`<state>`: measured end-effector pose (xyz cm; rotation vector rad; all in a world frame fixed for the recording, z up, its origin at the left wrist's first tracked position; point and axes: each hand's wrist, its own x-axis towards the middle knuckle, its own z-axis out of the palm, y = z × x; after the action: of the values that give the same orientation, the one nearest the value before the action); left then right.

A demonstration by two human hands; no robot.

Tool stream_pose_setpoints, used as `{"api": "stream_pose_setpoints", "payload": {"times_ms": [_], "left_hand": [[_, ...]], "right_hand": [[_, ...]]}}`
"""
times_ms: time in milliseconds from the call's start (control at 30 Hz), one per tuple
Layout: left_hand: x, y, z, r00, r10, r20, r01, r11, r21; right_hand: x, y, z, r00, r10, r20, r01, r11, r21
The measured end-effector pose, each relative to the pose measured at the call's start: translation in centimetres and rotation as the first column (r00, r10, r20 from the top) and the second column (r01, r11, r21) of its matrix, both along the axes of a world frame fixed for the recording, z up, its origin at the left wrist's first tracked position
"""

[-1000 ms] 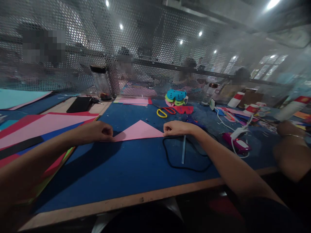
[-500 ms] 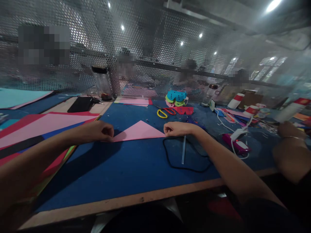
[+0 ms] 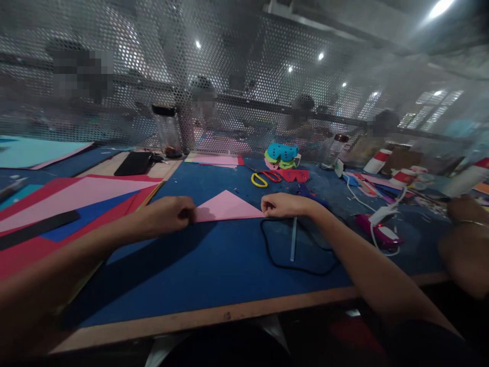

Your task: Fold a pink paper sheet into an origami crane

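Observation:
A pink paper (image 3: pixel 229 208) lies on the blue table, folded into a low triangle with its peak away from me. Curled fingers of my left hand (image 3: pixel 176 213) are closed on its left end and hide that corner. At the right corner, my right hand (image 3: pixel 280 205) is closed, with thumb and fingertips pinching the paper. A clear glue stick (image 3: pixel 293 242) and a loop of black cord (image 3: pixel 267 250) lie just below my right wrist.
Scissors with yellow and red handles (image 3: pixel 260 180) lie beyond the paper, near cut-out paper masks (image 3: pixel 282 152). Stacked coloured sheets (image 3: pixel 91 188) spread under my left forearm. At right are a purple device with a white cable (image 3: pixel 376 229) and a co-worker's arm (image 3: pixel 464 239).
My left hand has slid right along the paper's lower edge, covering more of its left end. My right hand stays at the right corner. The whole view has shifted slightly.

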<state>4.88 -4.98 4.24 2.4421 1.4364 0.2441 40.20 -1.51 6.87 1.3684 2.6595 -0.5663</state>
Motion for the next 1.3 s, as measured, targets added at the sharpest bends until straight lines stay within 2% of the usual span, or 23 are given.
{"api": "stream_pose_setpoints", "payload": {"times_ms": [133, 300, 433, 567, 700, 833, 1000, 1300], "left_hand": [[2.2, -1.2, -0.7, 0.993, -0.022, 0.117, 0.010, 0.995, 0.102], [3.9, -1.9, -1.7, 0.984, -0.020, 0.178, -0.002, 0.993, 0.120], [4.1, -1.3, -2.2, 0.982, -0.009, 0.188, -0.014, 0.993, 0.120], [4.4, -0.8, -2.1, 0.979, 0.017, 0.201, -0.039, 0.994, 0.103], [4.9, -0.5, -1.8, 0.977, 0.087, 0.192, -0.105, 0.991, 0.082], [5.4, -0.4, -1.7, 0.982, 0.102, 0.159, -0.116, 0.990, 0.081], [5.8, -0.6, -1.7, 0.980, 0.148, 0.132, -0.162, 0.981, 0.104], [6.0, -0.8, -2.0, 0.978, 0.162, 0.131, -0.178, 0.976, 0.123]], "right_hand": [[-0.3, -0.4, 0.0, 1.000, -0.022, 0.014, 0.021, 0.999, 0.028], [-1.0, -0.7, -0.5, 0.999, -0.017, -0.043, 0.020, 0.999, 0.050], [-2.1, -0.8, -1.6, 0.995, 0.002, -0.102, 0.014, 0.986, 0.164], [-3.8, -1.2, -2.9, 0.982, 0.033, -0.184, 0.014, 0.969, 0.246], [-5.3, -1.6, -3.9, 0.950, 0.058, -0.308, 0.018, 0.971, 0.237], [-5.9, -1.7, -4.4, 0.926, 0.040, -0.376, 0.048, 0.974, 0.222], [-6.1, -1.6, -4.4, 0.924, -0.003, -0.383, 0.083, 0.978, 0.191], [-6.2, -1.7, -4.9, 0.921, -0.018, -0.388, 0.111, 0.970, 0.218]]}}
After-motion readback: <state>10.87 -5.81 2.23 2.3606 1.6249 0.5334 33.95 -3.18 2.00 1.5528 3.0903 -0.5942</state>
